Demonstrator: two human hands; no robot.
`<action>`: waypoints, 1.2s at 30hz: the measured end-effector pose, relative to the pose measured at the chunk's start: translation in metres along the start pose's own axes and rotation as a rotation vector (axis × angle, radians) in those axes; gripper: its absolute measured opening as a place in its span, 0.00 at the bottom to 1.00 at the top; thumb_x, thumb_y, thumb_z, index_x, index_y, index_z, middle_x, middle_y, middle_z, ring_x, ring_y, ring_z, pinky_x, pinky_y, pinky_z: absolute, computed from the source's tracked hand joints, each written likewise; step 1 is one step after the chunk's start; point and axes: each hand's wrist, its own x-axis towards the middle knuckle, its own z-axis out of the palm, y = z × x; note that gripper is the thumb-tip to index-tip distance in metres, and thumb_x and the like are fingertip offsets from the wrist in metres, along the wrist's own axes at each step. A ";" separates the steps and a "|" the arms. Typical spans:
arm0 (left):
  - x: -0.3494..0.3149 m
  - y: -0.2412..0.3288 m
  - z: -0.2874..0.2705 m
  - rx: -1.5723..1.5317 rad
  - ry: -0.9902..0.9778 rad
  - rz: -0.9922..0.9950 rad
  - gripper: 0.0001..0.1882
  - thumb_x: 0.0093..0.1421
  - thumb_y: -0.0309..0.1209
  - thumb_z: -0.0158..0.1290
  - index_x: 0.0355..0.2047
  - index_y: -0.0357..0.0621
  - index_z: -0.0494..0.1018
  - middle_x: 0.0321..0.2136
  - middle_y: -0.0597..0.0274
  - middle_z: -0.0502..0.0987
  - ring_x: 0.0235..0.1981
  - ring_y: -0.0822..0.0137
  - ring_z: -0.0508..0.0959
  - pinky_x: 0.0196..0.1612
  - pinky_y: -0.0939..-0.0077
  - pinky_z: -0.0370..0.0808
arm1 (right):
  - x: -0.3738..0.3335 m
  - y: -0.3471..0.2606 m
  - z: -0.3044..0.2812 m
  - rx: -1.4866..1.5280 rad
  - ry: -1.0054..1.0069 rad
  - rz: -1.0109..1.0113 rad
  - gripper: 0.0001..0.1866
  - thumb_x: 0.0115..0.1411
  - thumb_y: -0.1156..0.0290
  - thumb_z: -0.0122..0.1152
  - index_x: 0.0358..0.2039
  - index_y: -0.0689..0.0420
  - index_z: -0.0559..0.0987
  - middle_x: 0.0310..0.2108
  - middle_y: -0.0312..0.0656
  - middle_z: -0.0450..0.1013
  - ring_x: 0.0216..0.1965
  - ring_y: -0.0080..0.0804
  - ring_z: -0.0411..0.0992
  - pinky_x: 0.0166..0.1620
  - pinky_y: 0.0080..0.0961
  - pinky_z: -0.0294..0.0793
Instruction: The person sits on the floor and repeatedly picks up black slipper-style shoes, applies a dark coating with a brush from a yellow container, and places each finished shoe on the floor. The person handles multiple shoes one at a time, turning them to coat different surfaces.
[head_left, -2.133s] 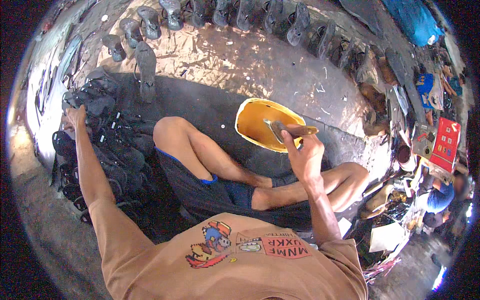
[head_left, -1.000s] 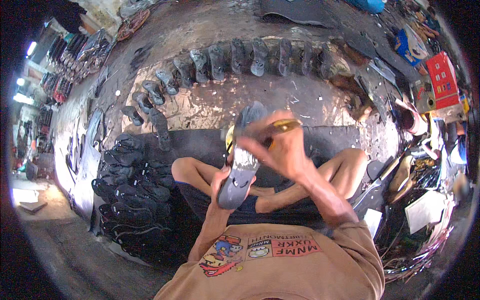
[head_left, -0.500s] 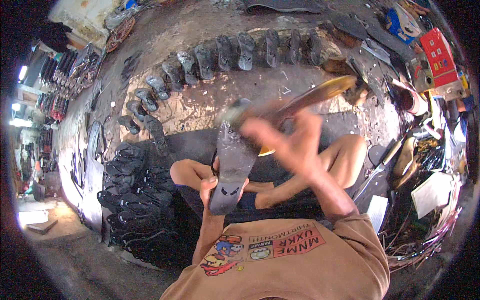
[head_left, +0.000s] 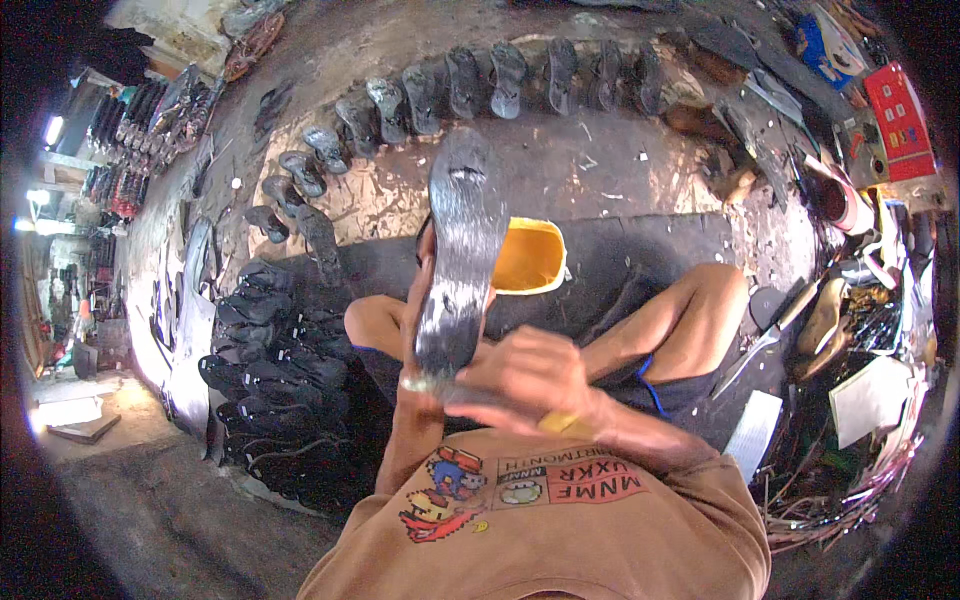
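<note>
My left hand [head_left: 424,285] grips a black sandal [head_left: 466,225] by its edges, with the sole turned up and its toe-to-heel length pointing away from me. A wet, streaky shine covers most of the sole. My right hand [head_left: 535,375], blurred by motion, is closed round a long brush [head_left: 485,400] with a yellowish end. Its pale tip lies at the sandal's near end, close to my left wrist. Just right of the sandal, a yellow tub [head_left: 532,257] stands on the dark mat, partly hidden by the sole.
Several black sandals [head_left: 508,80] lie in a curved row on the floor beyond. Left of my legs is a heap of black sandals [head_left: 290,370]. On the right are scissors [head_left: 765,340], a red box [head_left: 898,120] and scattered scraps. Finished-looking footwear [head_left: 150,120] hangs at far left.
My right hand has swung the brush from the sandal's far end down to its near end. The sole now looks shinier, my left hand grips farther up, and the yellow tub is more exposed.
</note>
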 end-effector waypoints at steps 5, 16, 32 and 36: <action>0.007 -0.004 0.036 0.113 0.077 0.092 0.29 0.78 0.46 0.44 0.75 0.52 0.58 0.58 0.59 0.76 0.50 0.66 0.82 0.51 0.68 0.83 | 0.048 0.036 -0.010 -0.040 0.090 0.612 0.15 0.61 0.60 0.76 0.40 0.57 0.88 0.43 0.49 0.85 0.41 0.38 0.85 0.41 0.37 0.82; 0.027 0.006 0.029 -0.016 0.220 0.063 0.30 0.79 0.43 0.44 0.77 0.54 0.54 0.66 0.59 0.70 0.61 0.61 0.76 0.61 0.62 0.77 | 0.015 -0.007 0.011 -0.017 0.210 0.391 0.17 0.51 0.59 0.86 0.33 0.58 0.89 0.23 0.40 0.79 0.24 0.29 0.77 0.29 0.31 0.75; -0.008 -0.019 -0.002 -0.048 -0.170 -0.097 0.41 0.61 0.38 0.57 0.73 0.39 0.61 0.62 0.45 0.75 0.56 0.48 0.82 0.57 0.49 0.84 | 0.088 0.043 -0.070 -0.319 0.131 0.483 0.17 0.56 0.61 0.81 0.33 0.63 0.87 0.29 0.44 0.85 0.29 0.24 0.80 0.34 0.28 0.79; -0.031 -0.017 -0.016 -0.109 -0.174 -0.070 0.41 0.60 0.34 0.55 0.73 0.35 0.60 0.66 0.42 0.71 0.61 0.45 0.79 0.59 0.45 0.82 | 0.121 0.067 -0.106 -0.411 0.376 0.596 0.18 0.57 0.62 0.80 0.36 0.66 0.87 0.29 0.42 0.85 0.28 0.23 0.79 0.34 0.27 0.79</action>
